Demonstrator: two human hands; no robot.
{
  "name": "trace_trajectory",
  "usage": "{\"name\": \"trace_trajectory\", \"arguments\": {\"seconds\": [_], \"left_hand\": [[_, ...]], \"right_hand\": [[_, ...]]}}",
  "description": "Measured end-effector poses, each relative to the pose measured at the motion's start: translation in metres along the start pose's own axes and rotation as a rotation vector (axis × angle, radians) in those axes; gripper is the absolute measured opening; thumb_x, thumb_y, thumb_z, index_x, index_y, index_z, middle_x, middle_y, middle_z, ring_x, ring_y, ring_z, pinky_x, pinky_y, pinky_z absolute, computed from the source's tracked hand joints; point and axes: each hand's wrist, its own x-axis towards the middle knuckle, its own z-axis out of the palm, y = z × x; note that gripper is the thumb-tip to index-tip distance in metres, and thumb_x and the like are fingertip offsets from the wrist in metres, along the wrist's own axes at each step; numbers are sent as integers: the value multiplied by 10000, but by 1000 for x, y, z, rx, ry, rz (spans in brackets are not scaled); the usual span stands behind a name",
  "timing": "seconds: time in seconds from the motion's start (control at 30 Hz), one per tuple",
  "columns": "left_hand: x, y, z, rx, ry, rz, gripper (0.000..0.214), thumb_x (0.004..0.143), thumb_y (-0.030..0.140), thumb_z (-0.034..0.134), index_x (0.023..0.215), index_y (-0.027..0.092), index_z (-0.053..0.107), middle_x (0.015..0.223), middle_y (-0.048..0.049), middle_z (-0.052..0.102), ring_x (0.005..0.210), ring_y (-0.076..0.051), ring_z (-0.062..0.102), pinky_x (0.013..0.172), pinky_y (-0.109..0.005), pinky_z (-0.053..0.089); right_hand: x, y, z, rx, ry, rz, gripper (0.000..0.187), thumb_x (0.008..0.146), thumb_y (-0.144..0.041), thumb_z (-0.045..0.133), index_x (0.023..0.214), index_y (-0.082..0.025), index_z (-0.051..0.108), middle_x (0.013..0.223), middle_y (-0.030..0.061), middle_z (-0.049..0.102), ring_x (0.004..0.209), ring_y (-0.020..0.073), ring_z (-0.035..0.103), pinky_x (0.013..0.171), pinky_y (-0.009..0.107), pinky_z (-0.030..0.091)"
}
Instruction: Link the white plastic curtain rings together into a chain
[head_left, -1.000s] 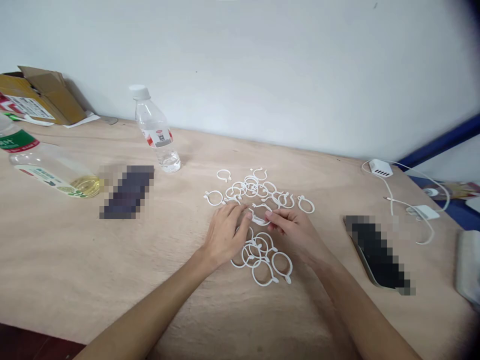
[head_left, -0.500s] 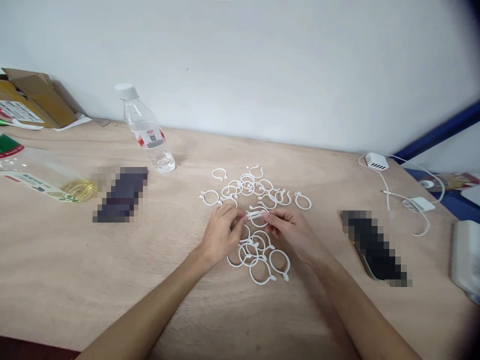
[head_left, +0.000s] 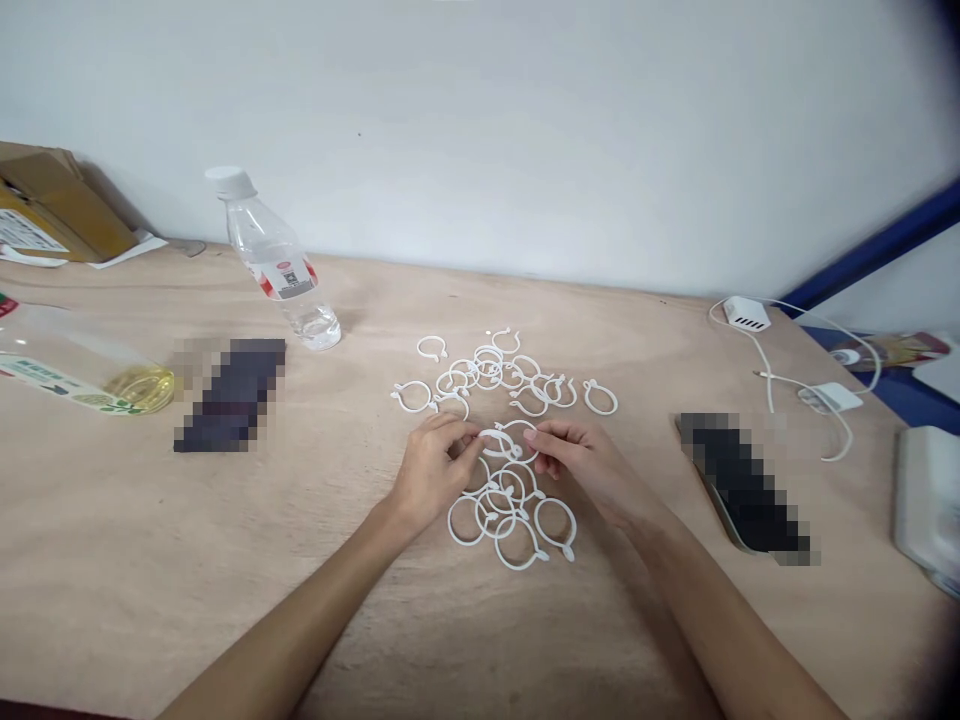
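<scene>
My left hand is closed, thumb and forefinger pinching a white plastic curtain ring by its left side. My right hand pinches another curtain ring at its right side. The two held rings overlap between my fingertips, and I cannot tell whether they are linked. Beyond my hands lies a loose cluster of several such curtain rings, some with a gap in the loop. Nearer me, a second group of several rings overlaps on the wooden table.
On the wooden table, a clear water bottle stands at the back left. An oil bottle, a pixelated dark object and a cardboard box are left. A phone-like object, white adapter and cables lie right.
The ring in my left hand has turned from nearly edge-on to show more of its loop. My hands have come slightly apart. The whole view has shifted a little to the right.
</scene>
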Motion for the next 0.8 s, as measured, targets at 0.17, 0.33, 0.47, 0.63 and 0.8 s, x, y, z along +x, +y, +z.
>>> {"name": "trace_trajectory", "arguments": {"seconds": [0.17, 0.33, 0.47, 0.63, 0.8], "left_hand": [[2, -1, -1, -73, 173, -200, 204, 804, 325, 641, 955, 193, 679, 722, 13, 634, 565, -103, 506, 579, -250, 450], [0, 4, -2, -64, 234, -39, 302, 837, 322, 589, 1111, 195, 585, 1011, -57, 593, 857, -160, 576, 807, -321, 499], [-6, 8, -5, -122, 16, 166, 342, 910, 362, 458, 1194, 190, 539, 1128, -100, 546, 1059, -210, 531, 915, -362, 467], [-9, 8, -6, -163, -148, 271, 434, 943, 456, 344, 1252, 196, 501, 1205, -125, 512, 1147, -246, 482, 977, -399, 419], [-8, 9, -4, -157, -184, 256, 384, 933, 475, 348, 1068, 179, 553, 1072, -115, 553, 1012, -229, 519, 874, -368, 444]], "right_hand": [[0, 1, -4, 71, 91, -83, 309, 731, -460, 679, 667, -160, 646, 595, 14, 603, 558, 113, 465, 556, 257, 353], [-3, 2, 14, 309, 90, -64, 261, 695, -424, 720, 712, -165, 696, 686, 32, 640, 619, 121, 510, 600, 258, 392], [-8, 0, 34, 455, 40, 25, 259, 632, -408, 752, 655, -160, 682, 607, 5, 583, 532, 93, 458, 522, 236, 361], [-13, 1, 46, 387, -37, -1, 328, 698, -444, 699, 595, -141, 627, 516, -25, 476, 485, 75, 367, 477, 225, 283], [-15, 1, 41, 168, -165, -76, 418, 753, -470, 644, 505, -155, 526, 478, -46, 409, 469, 76, 342, 469, 230, 258]]}}
